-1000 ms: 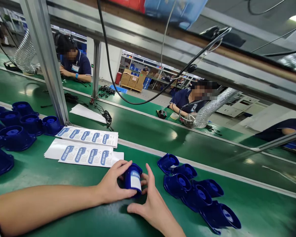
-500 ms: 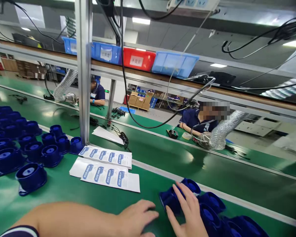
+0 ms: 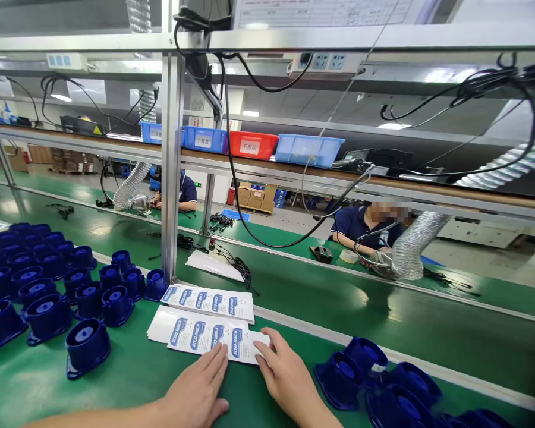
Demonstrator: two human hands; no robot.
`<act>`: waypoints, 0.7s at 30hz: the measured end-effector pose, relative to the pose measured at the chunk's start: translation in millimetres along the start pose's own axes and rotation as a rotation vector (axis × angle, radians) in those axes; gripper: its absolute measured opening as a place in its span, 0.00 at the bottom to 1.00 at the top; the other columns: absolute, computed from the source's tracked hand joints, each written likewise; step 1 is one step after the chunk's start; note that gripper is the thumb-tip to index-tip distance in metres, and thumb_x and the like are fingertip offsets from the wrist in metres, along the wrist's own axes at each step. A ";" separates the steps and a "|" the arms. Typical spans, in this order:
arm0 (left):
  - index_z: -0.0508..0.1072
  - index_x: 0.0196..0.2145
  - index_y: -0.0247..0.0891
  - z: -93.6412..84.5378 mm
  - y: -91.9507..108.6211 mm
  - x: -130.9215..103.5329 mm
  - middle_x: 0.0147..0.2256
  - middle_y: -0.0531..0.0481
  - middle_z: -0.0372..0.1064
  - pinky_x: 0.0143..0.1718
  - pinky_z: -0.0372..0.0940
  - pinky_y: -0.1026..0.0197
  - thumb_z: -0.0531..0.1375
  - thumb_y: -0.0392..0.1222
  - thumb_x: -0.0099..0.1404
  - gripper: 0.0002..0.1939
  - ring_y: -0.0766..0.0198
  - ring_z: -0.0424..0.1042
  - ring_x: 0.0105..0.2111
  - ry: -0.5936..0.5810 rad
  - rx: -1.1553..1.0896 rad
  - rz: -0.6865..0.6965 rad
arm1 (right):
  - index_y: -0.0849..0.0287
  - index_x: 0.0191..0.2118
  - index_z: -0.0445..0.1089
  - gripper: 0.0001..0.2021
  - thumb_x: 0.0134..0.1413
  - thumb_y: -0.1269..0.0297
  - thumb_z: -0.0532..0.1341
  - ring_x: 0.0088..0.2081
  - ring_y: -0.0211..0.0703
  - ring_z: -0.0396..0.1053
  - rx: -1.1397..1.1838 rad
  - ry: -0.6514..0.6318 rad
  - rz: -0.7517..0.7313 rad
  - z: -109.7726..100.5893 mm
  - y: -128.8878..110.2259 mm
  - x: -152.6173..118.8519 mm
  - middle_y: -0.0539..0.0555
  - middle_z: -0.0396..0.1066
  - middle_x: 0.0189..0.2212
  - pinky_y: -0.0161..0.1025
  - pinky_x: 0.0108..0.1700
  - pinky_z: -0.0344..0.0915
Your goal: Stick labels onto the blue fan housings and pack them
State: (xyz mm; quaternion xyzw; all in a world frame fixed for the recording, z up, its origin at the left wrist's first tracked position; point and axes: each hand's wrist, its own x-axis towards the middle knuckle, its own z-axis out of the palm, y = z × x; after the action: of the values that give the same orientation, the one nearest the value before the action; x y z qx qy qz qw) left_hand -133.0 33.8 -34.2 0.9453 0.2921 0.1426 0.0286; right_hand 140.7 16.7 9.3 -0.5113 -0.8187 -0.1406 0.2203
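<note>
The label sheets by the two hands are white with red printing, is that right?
Not quite: the printing is blue, not red, as the head view shows. The label sheets are white, and the left hand and right hand are by them.

Long green benches [image 3: 129, 368] ran side by side

A metal frame [image 3: 172, 196] carried a shelf [image 3: 428, 185], where 4 plastic bins [image 3: 267, 147] stood in a row. Ceiling lights [image 3: 251, 113] glowed behind it. 2 silver ducts [image 3: 417, 246] reached down toward the far bench [image 3: 289, 235]. Across the grey floor [image 3: 494, 258] stood white cabinets [image 3: 472, 230] and, farther left, cardboard boxes [image 3: 256, 196].
</note>
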 end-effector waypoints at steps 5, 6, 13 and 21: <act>0.49 0.76 0.41 27.0 -26.4 -11.6 0.74 0.38 0.46 0.71 0.62 0.41 0.61 0.51 0.73 0.41 0.37 0.57 0.72 0.036 -0.041 -0.022 | 0.58 0.54 0.75 0.16 0.64 0.75 0.58 0.58 0.65 0.73 0.008 -0.164 0.057 31.3 -10.5 50.8 0.71 0.68 0.64 0.56 0.51 0.77; 0.49 0.76 0.42 33.3 -28.6 -11.4 0.74 0.38 0.47 0.70 0.63 0.40 0.61 0.52 0.73 0.41 0.37 0.57 0.72 0.046 -0.047 -0.022 | 0.59 0.52 0.76 0.15 0.63 0.75 0.59 0.60 0.67 0.72 0.012 -0.177 0.070 34.6 -10.9 56.1 0.71 0.67 0.64 0.58 0.53 0.76; 0.54 0.75 0.40 35.1 -28.7 -9.4 0.73 0.36 0.50 0.70 0.62 0.38 0.58 0.58 0.74 0.39 0.35 0.57 0.72 -0.023 -0.121 -0.078 | 0.54 0.36 0.80 0.07 0.63 0.70 0.64 0.52 0.56 0.74 0.425 -0.095 0.218 19.2 -4.6 46.2 0.61 0.72 0.58 0.53 0.54 0.73; 0.57 0.74 0.32 -15.3 -9.6 -10.0 0.74 0.33 0.46 0.74 0.54 0.34 0.53 0.63 0.75 0.41 0.35 0.49 0.74 -0.105 -0.178 -0.203 | 0.57 0.35 0.84 0.25 0.50 0.37 0.71 0.53 0.62 0.77 0.960 0.214 0.685 9.0 54.4 -30.6 0.67 0.74 0.57 0.56 0.55 0.75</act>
State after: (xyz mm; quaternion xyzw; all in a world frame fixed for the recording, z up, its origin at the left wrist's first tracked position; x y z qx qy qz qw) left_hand -150.5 35.7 -23.5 0.9107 0.3705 0.1149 0.1417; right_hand 199.3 20.9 -13.6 -0.5725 -0.5524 0.2734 0.5407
